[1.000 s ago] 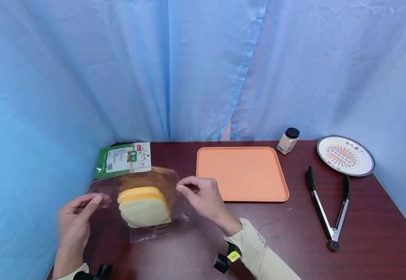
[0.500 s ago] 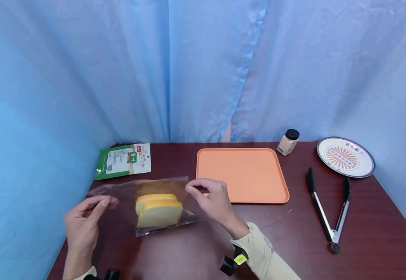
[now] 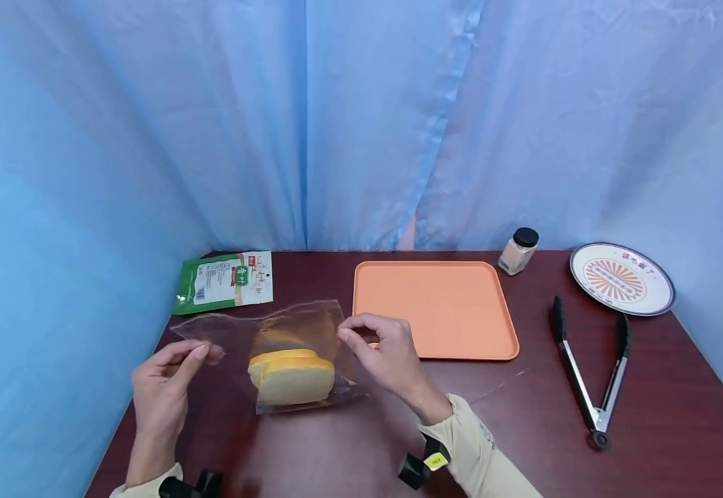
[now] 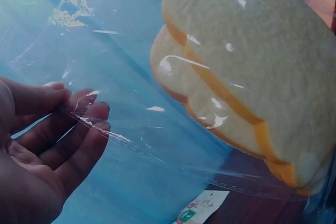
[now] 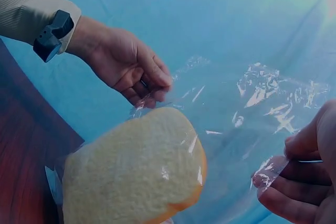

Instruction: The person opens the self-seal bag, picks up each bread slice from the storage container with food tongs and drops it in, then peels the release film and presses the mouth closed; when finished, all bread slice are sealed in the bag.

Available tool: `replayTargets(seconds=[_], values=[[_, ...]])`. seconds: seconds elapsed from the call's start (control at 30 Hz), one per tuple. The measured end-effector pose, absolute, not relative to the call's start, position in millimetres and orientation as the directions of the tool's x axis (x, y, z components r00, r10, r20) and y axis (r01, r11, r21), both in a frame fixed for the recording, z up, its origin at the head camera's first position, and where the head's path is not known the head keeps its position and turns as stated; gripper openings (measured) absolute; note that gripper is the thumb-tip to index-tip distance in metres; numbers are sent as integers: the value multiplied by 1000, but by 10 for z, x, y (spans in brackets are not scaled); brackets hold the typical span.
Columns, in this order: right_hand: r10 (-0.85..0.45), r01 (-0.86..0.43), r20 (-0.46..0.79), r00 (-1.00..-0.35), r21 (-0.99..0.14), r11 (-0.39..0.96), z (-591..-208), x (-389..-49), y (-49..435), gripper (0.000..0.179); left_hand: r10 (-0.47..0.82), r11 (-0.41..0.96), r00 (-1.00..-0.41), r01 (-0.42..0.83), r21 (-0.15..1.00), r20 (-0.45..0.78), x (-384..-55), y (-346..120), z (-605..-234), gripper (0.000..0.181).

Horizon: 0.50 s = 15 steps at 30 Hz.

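Observation:
Between both hands a clear plastic bag is stretched out above the table. Inside it, two slices of bread with yellow-orange crusts lean against each other, near the bag's right end in the head view. My left hand pinches the bag's left edge between thumb and forefinger. My right hand pinches the right edge in the same manner. In the left wrist view the bread slices show through the film, apart from the left fingers. Thumb and fingers of the right hand grip crinkled film in the right wrist view.
An orange tray lies beyond the right hand. Behind the bag is a green and white packet. On the right stand a black-lidded jar, a patterned plate and spread tongs. Blue curtains surround the table.
Both hands have shifted right with the bag between them. The bread slices have swung rightward within the head view, and the bag no longer overlaps the green packet.

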State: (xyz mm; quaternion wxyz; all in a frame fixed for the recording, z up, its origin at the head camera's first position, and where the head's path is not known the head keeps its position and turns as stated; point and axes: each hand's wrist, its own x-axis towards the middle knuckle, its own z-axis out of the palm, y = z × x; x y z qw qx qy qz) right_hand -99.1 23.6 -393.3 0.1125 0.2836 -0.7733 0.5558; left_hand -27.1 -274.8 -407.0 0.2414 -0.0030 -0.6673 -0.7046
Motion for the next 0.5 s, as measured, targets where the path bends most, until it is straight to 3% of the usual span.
replayTargets(seconds=[0.27,0.5], values=[[-330,-504,433,-839,-848,167,-3921,-972,277,7,-343,22,-893,302,953,291,-216,-2754,-4011,13],[-352,-496,447,-822,-866,58,-3903,-904,317,5,-310,-12,-896,338,941,318,-95,-2745,-3920,14]])
